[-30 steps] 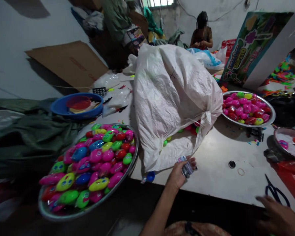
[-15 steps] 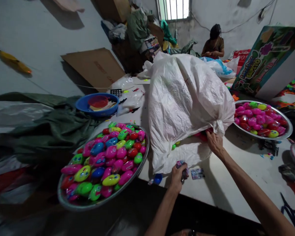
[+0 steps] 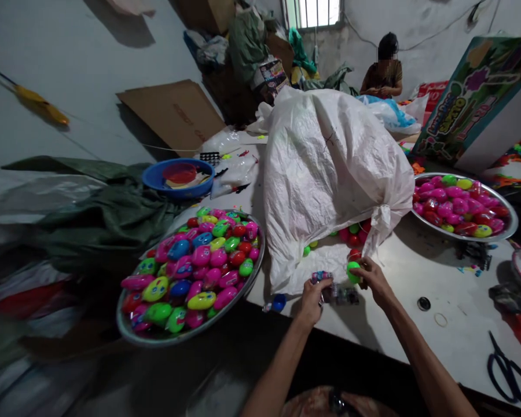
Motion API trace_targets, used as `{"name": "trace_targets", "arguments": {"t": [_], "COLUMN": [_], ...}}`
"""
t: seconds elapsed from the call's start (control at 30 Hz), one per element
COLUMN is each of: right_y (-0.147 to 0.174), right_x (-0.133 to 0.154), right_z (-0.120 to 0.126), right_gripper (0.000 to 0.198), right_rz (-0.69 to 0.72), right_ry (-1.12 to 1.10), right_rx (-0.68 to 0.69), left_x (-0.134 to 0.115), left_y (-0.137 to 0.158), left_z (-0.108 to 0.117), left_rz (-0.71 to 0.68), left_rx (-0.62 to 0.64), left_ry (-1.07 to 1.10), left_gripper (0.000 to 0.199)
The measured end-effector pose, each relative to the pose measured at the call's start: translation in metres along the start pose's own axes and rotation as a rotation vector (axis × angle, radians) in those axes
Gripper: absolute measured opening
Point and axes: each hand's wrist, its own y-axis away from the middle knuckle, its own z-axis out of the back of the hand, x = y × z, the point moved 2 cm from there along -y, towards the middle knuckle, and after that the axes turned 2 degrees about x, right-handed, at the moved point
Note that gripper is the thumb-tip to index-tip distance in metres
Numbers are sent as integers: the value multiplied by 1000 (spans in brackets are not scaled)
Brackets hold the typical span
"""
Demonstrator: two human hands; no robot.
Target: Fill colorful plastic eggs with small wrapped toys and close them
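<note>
My left hand [image 3: 311, 304] is closed around small printed packets [image 3: 322, 277] near the table's front edge. To its right, my right hand [image 3: 378, 284] pinches a bright green plastic egg [image 3: 353, 271], partly covered by the fingers; whether it is whole or a half shell I cannot tell. Behind both hands bulges a large white woven sack [image 3: 330, 156], its mouth partly open, with pink, red and green plastic pieces [image 3: 355, 236] showing inside. Another printed packet [image 3: 348, 296] lies on the table between the hands. A blue round piece [image 3: 279, 302] sits left of my left hand.
Metal basins of wrapped colored eggs stand at left [image 3: 260, 266] and right [image 3: 510, 229]. Black scissors [image 3: 507, 370] lie at the front right, beyond a small dark disc [image 3: 424, 303]. A blue basin [image 3: 150, 182] is at back left. Another person [image 3: 382, 78] sits at the back.
My right hand has come out from the sack's opening toward me, now with a green egg in its fingers. The sack's mouth shows more of its contents. My left hand keeps its packets.
</note>
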Motion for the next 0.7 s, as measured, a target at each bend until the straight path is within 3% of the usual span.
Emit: {"name": "trace_targets", "arguments": {"t": [0.13, 0.2, 0.33, 0.5, 0.7], "right_y": [29, 37, 40, 46, 57], "right_x": [9, 13, 12, 7, 10], "right_z": [5, 5, 2, -3, 5], "right_gripper": [38, 35, 36, 33, 36], "right_rz": [-52, -91, -134, -146, -47], "right_ry": [-823, -953, -964, -1050, -884], "right_rx": [36, 77, 34, -40, -242], "left_x": [2, 4, 5, 5, 7], "left_y": [8, 11, 14, 14, 12], "left_z": [-16, -21, -25, -27, -26], "left_rz": [32, 3, -19, -15, -94], "left_rx": [65, 73, 81, 97, -53], "left_ry": [-16, -62, -96, 41, -38], "left_gripper": [27, 29, 32, 31, 36]}}
